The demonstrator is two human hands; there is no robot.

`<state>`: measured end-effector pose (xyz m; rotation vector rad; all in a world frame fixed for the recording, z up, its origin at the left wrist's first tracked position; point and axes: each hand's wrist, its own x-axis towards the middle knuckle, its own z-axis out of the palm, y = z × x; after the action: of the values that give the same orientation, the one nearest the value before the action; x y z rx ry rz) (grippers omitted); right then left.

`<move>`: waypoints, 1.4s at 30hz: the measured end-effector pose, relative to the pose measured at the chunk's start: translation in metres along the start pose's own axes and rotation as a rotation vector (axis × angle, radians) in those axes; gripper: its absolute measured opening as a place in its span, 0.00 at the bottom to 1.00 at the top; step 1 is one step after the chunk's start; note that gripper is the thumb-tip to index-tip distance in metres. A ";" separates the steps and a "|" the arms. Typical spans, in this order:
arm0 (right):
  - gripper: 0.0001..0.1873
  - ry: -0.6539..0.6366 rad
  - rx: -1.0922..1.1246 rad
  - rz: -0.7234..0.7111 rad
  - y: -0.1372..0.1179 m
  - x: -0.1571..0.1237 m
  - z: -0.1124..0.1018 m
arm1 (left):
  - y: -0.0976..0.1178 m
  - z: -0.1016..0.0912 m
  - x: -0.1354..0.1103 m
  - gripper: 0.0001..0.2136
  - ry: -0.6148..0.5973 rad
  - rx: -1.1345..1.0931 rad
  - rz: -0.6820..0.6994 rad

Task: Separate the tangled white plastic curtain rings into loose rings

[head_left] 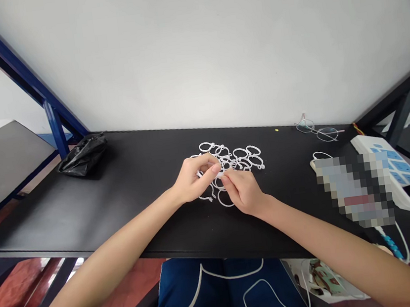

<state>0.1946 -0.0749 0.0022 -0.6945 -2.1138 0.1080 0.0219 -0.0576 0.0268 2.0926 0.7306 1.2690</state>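
Several thin white open rings with small eyelets, like curtain rings [240,154], lie in a loose pile on the black table [146,165]. Above the near side of that pile, my left hand [195,177] is closed in a pinch, thumb against bent fingers, on a white ring. Right beside it, my right hand [242,188] is closed too, its thumb and fingertips pinching part of the same white piece. The fingers cover most of what they hold. Other loose rings show just under and between both hands.
A crumpled black plastic bag [84,156] lies at the left. To the right are glasses [316,130], a blurred-out phone [352,192] on a cable, and a white power strip [389,165]. White cables [196,294] cross my lap below the table edge.
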 end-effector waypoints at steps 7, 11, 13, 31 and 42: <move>0.16 -0.033 0.042 -0.055 0.003 0.001 0.001 | -0.003 -0.001 -0.003 0.13 0.007 -0.014 0.022; 0.15 -0.021 0.077 -0.054 0.005 0.000 0.002 | -0.001 0.000 -0.004 0.12 0.008 0.009 0.038; 0.15 -0.013 0.089 -0.028 0.006 0.000 0.002 | 0.002 0.000 -0.003 0.11 0.024 0.035 0.024; 0.15 -0.013 0.035 -0.088 0.010 0.000 0.000 | -0.003 0.008 -0.006 0.15 0.183 0.135 0.248; 0.13 -0.041 -0.026 -0.176 0.006 0.003 -0.007 | -0.008 0.016 -0.011 0.19 0.230 0.046 0.250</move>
<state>0.2009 -0.0696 0.0068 -0.5218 -2.2092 -0.0016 0.0304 -0.0630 0.0084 2.1479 0.6124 1.6647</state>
